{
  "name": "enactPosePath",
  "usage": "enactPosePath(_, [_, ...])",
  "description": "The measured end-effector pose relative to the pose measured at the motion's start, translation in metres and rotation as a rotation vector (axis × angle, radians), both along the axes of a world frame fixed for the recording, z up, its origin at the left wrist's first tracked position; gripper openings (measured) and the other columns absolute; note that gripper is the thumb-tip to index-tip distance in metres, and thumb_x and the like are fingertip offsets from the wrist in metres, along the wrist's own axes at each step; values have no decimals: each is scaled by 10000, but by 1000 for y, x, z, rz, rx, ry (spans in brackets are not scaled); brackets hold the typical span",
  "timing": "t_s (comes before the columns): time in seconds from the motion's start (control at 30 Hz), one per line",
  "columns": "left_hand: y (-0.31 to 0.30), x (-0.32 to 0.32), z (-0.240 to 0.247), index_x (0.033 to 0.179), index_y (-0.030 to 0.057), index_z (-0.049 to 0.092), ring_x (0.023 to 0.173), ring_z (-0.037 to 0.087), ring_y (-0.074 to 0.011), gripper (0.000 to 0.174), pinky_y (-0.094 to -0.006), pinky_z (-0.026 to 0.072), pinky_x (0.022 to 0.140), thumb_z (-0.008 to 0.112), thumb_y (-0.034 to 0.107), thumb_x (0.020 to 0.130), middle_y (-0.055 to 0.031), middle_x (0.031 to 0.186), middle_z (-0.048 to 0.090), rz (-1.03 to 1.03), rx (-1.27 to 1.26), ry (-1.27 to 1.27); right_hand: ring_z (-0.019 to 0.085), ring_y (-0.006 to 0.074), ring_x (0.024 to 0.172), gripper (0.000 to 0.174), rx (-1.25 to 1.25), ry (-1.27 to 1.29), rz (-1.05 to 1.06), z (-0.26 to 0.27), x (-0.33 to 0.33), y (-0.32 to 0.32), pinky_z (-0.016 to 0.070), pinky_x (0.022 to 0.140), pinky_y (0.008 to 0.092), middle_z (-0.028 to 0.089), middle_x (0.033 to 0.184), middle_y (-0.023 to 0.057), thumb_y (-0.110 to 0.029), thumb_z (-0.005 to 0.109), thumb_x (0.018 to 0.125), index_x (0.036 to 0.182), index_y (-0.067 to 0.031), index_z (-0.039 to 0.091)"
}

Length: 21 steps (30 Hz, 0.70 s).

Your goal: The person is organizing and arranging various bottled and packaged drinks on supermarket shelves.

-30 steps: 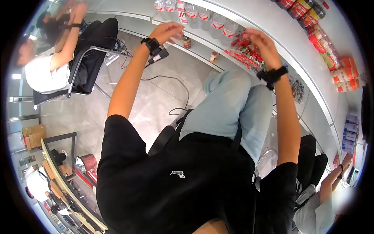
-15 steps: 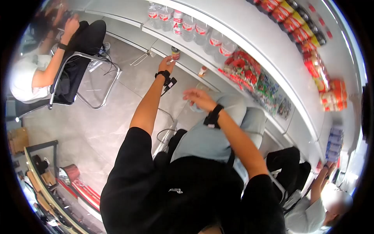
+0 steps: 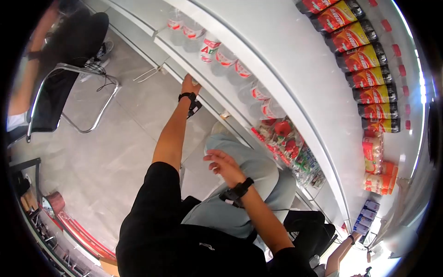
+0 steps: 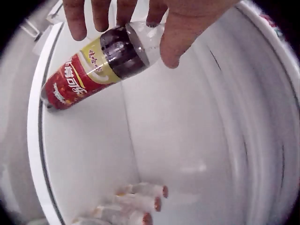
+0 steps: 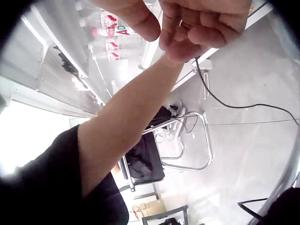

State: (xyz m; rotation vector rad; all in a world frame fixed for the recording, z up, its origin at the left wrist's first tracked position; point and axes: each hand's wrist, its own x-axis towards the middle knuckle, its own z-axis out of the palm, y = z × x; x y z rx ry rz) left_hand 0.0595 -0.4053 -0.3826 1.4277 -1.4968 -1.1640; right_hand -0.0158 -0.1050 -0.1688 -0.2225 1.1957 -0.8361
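Note:
My left hand [image 3: 189, 87] reaches onto the lower shelf at the left. In the left wrist view its thumb and fingers [image 4: 124, 11] are on either side of the clear neck of a cola bottle [image 4: 79, 77], holding it there. The bottle has dark liquid and a red and yellow label; its base rests by the shelf's front edge and its cap is hidden by the hand. Above my thighs hangs my right hand [image 3: 224, 166], empty, its fingers loosely bent.
Several orange-capped bottles [image 4: 126, 204] stand further along the same shelf. Above are water bottles [image 3: 226, 60] and bagged sweets [image 3: 286, 141]. The white shelf lip [image 3: 258, 55] juts out overhead. Red-labelled bottles [image 3: 350, 37] line a higher shelf. A metal-framed chair [image 3: 94, 115] with a seated person is at left.
My left hand has moved from above the floor onto the lower shelf, at the cola bottle. My right hand has dropped away from the bagged sweets to above my legs. The head view has turned.

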Motion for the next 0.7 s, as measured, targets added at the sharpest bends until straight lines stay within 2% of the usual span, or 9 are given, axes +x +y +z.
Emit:
enactPosePath(0.07, [-11,-6,-7,1129,53,545,1060,525,-377,453,-431,460,885,707,184,727,-188,1133,556,-35,-51,-204,544,77,755,270,1,-20,27,-4,-2,0,416,642,203,617,1063,34,-192,504,939,1183,-83,537])
enactPosePath(0.13, [-9,-11,19,1150,71,533,1075,526,-365,409,-443,469,880,650,184,775,-153,1178,551,3,-75,-321,538,77,763,276,12,-43,35,-2,-3,2,414,648,201,611,1072,31,-202,499,944,1194,-88,528])
enactPosePath(0.2, [-11,-14,37,1163,89,525,1068,543,-343,406,-442,477,860,638,208,791,-131,1190,552,41,191,-360,528,78,786,283,-4,-27,67,-3,-4,2,411,655,200,610,1077,26,-209,490,950,1207,-97,521])
enactPosePath(0.27, [2,-11,51,1166,114,523,1063,556,-319,432,-432,481,838,662,231,774,-98,1132,584,83,107,-406,529,76,786,279,-35,-42,61,0,-2,3,407,647,197,616,1072,19,-216,482,953,1203,-103,529])
enactPosePath(0.33, [13,-1,42,1146,122,533,1049,563,-311,416,-413,479,838,675,223,768,-95,1095,594,50,-56,-461,529,78,804,293,-63,-37,88,4,1,4,406,659,201,608,1091,18,-231,488,949,1213,-108,524])
enactPosePath(0.4, [32,18,47,1123,130,543,1014,575,-302,383,-400,478,823,674,226,776,-83,1096,595,-12,-131,-366,530,80,818,305,-83,-32,101,9,2,5,405,669,205,602,1104,14,-245,495,945,1217,-111,521])
enactPosePath(0.47, [48,41,40,1113,136,550,971,584,-293,378,-392,479,803,684,232,773,-70,1090,604,-55,-267,-385,531,82,825,313,-95,-32,95,11,3,8,404,676,210,598,1112,10,-257,502,941,1217,-110,520])
enactPosePath(0.6, [90,83,92,1102,153,565,955,599,-284,380,-381,483,790,704,252,762,-65,1037,634,-321,-311,-501,533,93,843,314,-118,-19,46,15,6,19,413,691,220,559,1171,12,-216,500,945,1242,-115,498])
enactPosePath(0.7, [122,115,156,1016,145,608,895,617,-298,343,-382,484,780,730,305,738,-60,975,657,-482,-312,-435,537,106,884,455,-318,118,169,17,11,24,416,692,235,530,1189,9,-263,577,899,1308,-129,430])
